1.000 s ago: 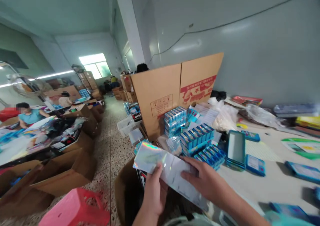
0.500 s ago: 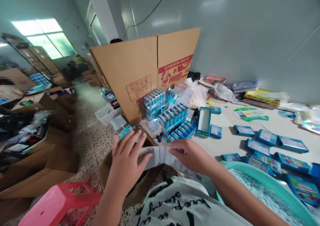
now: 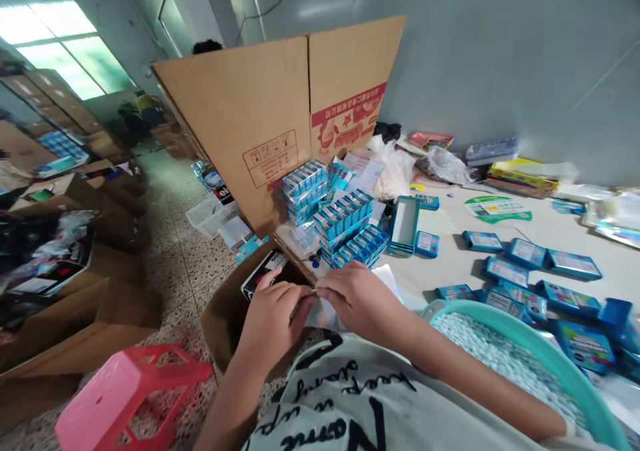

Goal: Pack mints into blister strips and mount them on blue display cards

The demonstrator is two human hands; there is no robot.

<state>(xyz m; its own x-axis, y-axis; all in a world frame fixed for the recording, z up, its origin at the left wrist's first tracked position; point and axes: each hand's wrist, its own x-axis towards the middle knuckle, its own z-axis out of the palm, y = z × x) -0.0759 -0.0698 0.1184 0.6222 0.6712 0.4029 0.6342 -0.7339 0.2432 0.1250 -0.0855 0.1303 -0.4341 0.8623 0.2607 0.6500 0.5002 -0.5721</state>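
Observation:
My left hand (image 3: 270,318) and my right hand (image 3: 355,301) meet close in front of my chest, both closed on a shiny holographic sheet (image 3: 325,314) that is mostly hidden under the fingers. A corner of a pale sheet (image 3: 393,281) shows past my right hand on the table. Just beyond the hands stand stacks of small blue boxes (image 3: 345,228). An open cardboard box (image 3: 235,311) sits on the floor under my left hand.
A tall cardboard sheet (image 3: 280,111) stands behind the stacks. Flat blue tins (image 3: 520,254) lie scattered over the white table (image 3: 450,271). A teal basin (image 3: 550,364) of small white pieces sits at my right. A pink stool (image 3: 125,391) and cardboard boxes (image 3: 75,324) stand on the floor left.
The view has tilted down toward the table. My hands have drawn the shiny sheet in toward my body and closed together over it, so much less of it shows.

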